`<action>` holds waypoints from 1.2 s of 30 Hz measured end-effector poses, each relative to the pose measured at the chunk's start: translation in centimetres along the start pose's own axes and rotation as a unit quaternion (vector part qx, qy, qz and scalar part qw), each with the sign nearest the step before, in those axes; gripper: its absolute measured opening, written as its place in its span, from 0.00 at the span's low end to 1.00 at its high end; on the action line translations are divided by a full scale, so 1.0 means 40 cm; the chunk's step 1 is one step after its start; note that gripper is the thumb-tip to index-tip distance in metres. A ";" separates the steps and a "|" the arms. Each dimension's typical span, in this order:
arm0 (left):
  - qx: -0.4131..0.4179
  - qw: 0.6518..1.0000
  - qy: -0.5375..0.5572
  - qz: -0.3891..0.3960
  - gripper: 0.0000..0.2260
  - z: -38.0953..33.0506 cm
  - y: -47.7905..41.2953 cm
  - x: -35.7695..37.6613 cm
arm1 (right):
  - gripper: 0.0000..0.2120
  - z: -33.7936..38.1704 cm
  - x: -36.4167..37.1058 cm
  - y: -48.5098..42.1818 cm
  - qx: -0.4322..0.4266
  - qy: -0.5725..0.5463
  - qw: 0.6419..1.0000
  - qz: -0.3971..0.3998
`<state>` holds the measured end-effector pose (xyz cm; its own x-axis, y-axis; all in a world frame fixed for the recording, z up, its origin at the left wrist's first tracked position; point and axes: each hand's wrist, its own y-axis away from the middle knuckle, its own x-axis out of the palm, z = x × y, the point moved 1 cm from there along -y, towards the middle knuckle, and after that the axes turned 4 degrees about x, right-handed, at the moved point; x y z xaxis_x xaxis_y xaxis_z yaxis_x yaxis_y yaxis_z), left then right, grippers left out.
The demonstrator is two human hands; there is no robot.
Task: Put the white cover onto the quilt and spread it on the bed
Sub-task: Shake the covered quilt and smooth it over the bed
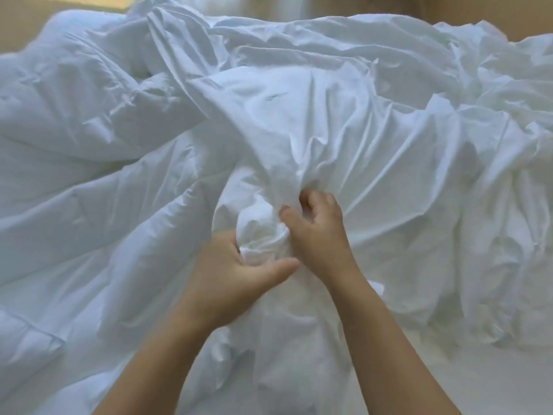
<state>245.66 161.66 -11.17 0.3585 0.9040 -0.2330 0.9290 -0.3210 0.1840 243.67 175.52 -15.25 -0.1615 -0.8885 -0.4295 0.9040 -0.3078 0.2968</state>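
Two bare forearms reach in from the near edge and meet at a rounded bunch (263, 232) of white cloth; the left hand (236, 271) cups this bunch from the near left, its fingers (226, 239) curled round the far side and largely hidden, its thumb laid across the near side; the right hand (314, 232) is clenched on the same cloth just right of the bunch, its fingers (308, 202) curled into a pinch of gathered folds; whether quilt filling lies inside the bunch cannot be told; to the near right of the fingers a flat stretch of the bed (463, 384) shows; from the pinch the white cover (359, 130) fans away beyond and to the right of the fingers, thin, creased and heaped; the quilt (89, 145) lies left of the fingers and runs far back, puffy and stitched in panels, its surface rumpled; beyond both, well behind the fingers, a beige wall (493, 13) is blurred.
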 end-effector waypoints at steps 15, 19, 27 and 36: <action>0.177 0.886 -0.411 -0.119 0.32 0.166 -0.125 0.203 | 0.11 -0.190 -0.051 0.030 -0.003 0.053 0.999 0.006; 0.224 0.870 -0.439 -0.001 0.27 0.125 -0.142 0.367 | 0.06 -0.262 -0.194 0.039 0.026 0.023 0.998 -0.052; 0.180 0.840 -0.457 0.230 0.24 0.053 -0.168 0.879 | 0.06 -0.602 -0.658 0.097 0.159 0.014 0.952 -0.261; 0.066 0.829 -0.494 0.254 0.34 0.156 -0.205 1.368 | 0.16 -1.034 -0.983 0.029 0.305 0.082 0.910 -0.270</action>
<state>258.22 212.00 -31.39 0.5453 -0.0089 -0.8382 0.6145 -0.6759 0.4069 267.45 224.16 -33.28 -0.4099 -0.5052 -0.7595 0.3140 -0.8599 0.4025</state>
